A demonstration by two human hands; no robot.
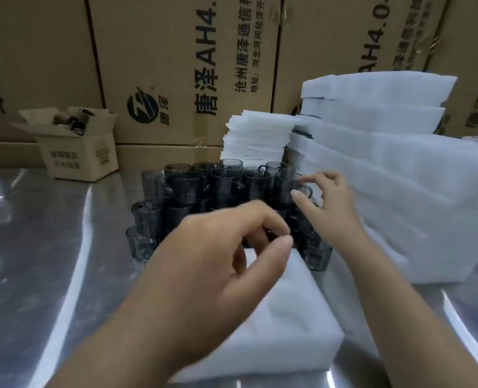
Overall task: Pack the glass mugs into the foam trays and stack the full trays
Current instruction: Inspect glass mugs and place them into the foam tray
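Mugs: smoky grey glass mugs (193,189) cluster on the shiny metal tabletop (50,261), just beyond the white foam tray (282,317) before me.
My left hand (212,253): fingers curled above the tray's far edge; too blurred to tell whether it holds anything.
My right hand (330,211): fingers loose and spread by a mug handle.
Right: tall stack of white foam trays (400,169).
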